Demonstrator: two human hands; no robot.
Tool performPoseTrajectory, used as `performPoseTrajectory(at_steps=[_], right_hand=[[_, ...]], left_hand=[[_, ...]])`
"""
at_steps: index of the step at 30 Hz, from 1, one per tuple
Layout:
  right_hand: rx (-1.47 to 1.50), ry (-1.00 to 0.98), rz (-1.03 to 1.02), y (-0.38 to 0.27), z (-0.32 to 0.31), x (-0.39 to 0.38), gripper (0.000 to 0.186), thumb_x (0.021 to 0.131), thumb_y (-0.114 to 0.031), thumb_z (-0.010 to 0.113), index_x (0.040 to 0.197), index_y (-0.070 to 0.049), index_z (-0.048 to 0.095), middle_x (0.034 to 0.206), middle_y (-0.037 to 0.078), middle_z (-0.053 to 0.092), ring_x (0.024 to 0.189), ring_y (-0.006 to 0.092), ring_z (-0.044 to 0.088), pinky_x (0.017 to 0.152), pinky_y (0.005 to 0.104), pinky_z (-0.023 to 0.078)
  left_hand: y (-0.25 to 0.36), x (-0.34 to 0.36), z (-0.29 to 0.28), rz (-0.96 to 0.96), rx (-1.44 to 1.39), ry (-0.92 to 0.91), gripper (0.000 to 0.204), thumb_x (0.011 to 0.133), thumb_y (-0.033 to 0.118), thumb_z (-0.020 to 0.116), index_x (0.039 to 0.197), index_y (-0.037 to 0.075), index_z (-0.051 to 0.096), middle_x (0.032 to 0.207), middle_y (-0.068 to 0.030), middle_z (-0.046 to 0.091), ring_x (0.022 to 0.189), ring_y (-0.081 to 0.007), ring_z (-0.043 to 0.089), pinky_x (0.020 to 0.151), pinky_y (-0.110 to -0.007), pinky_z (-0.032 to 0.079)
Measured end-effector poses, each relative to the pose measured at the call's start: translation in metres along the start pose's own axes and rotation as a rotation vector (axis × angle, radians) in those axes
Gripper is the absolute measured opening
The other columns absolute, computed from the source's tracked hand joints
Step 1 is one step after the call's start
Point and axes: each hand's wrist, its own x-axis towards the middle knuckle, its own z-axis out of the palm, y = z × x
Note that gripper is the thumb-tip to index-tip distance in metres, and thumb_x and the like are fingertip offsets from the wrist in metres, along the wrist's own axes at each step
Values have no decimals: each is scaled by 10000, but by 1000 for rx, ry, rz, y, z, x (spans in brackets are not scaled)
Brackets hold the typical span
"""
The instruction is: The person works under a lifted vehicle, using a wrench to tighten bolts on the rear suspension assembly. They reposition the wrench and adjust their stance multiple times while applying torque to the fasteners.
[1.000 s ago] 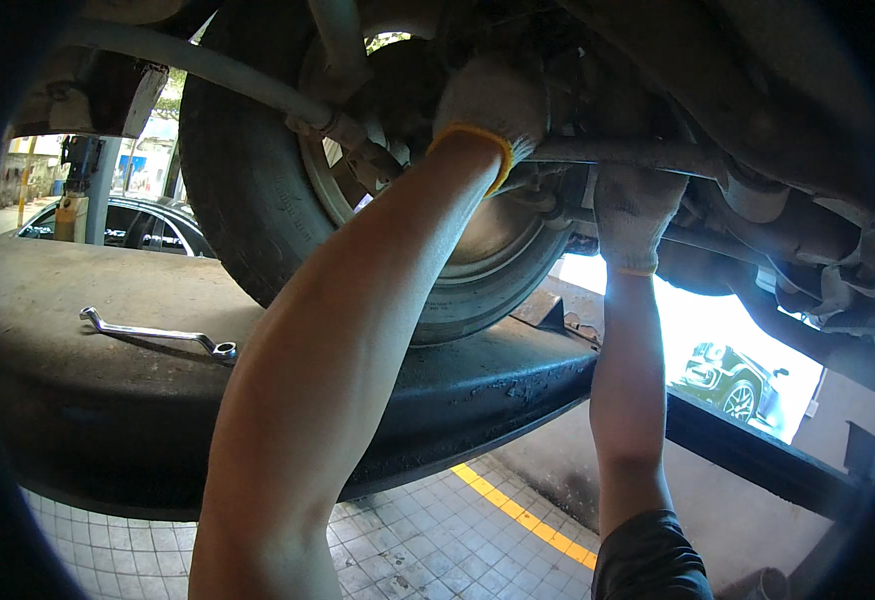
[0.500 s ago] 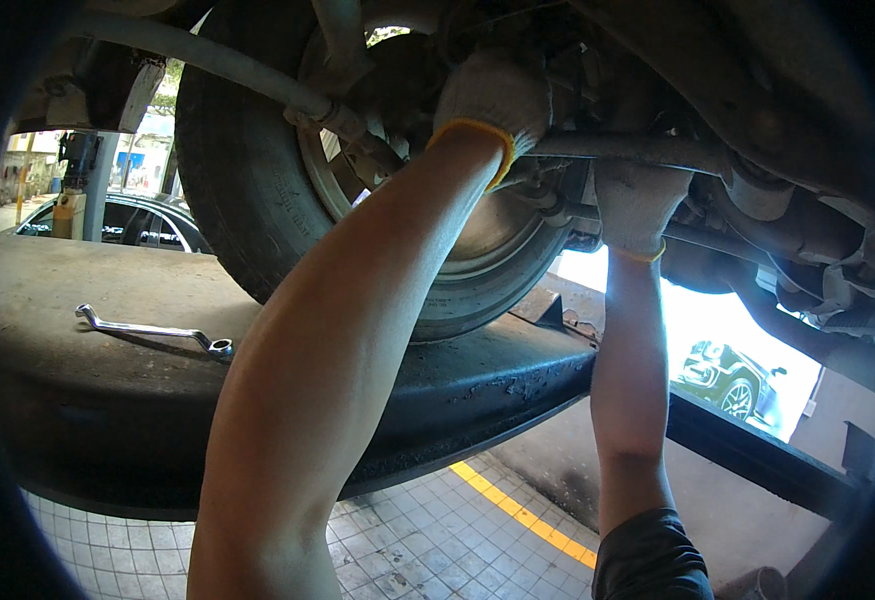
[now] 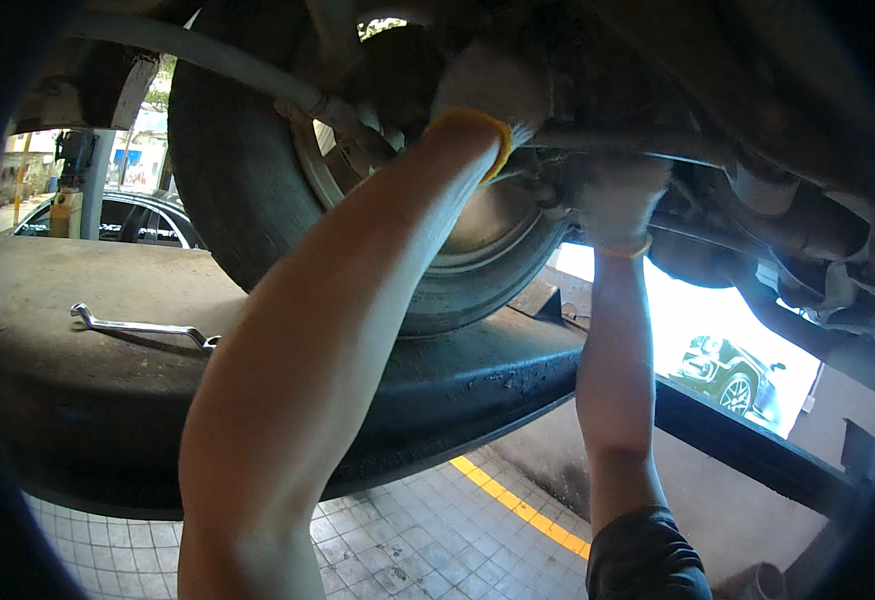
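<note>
Metal bar (image 3: pixel 648 143) runs overhead near tyre (image 3: pixel 233 175), sidewall marked too faintly to read. Gloved left hand (image 3: pixel 495 92) up by bar's visible left end; gloved right hand (image 3: pixel 623 198) blurred, just under it. Fingers hidden; can't tell whether spread or pinching. Left forearm (image 3: pixel 358 260) cuts across tyre, blocking view. Right hand shifts leftward since half second ago; wrench (image 3: pixel 143 327) on platform (image 3: pixel 108 272), clear then, now partly covered by forearm.

A wrench (image 3: pixel 140 327) and a tire (image 3: pixel 233 170) rest on a platform (image 3: pixel 118 275).
</note>
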Motion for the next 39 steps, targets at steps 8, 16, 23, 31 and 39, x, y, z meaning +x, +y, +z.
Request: performPoseTrajectory(at_steps=[8,16,23,31,39], right_hand=[[51,-170,204,-33,13,-15,141,916,-108,722,1026,-25,691,1003,135,740,830,276,728,704,359,608],[24,89,-28,-17,-17,6,230,905,-115,709,1089,7,646,984,180,690,743,294,705,616,344,596],[-211,-35,-113,-6,-32,23,253,839,-159,763,994,6,648,928,152,649,717,317,661,634,376,574],[-221,-53,-59,-2,-45,29,213,844,-192,768,957,-31,686,904,153,666,798,309,664,725,424,556],[-317,-111,-252,8,-44,30,165,841,-179,763,938,-62,697,885,130,674,788,295,679,670,395,562]], left_hand=[[2,9,23,-24,-78,173,242,1013,251,641,1067,61,782,1045,-112,782,940,-240,771,859,-376,634],[-5,4,22,178,114,247,217,1004,223,633,998,66,783,1026,-107,778,903,-230,767,839,-355,629],[-4,18,35,94,11,220,187,928,210,694,958,46,780,968,-142,774,861,-232,766,809,-356,626],[-10,10,19,44,-214,202,168,894,131,647,947,32,772,977,-198,767,879,-293,776,802,-397,635],[-5,2,10,9,-171,251,172,914,120,629,932,26,771,950,-196,768,872,-294,775,803,-401,639]])
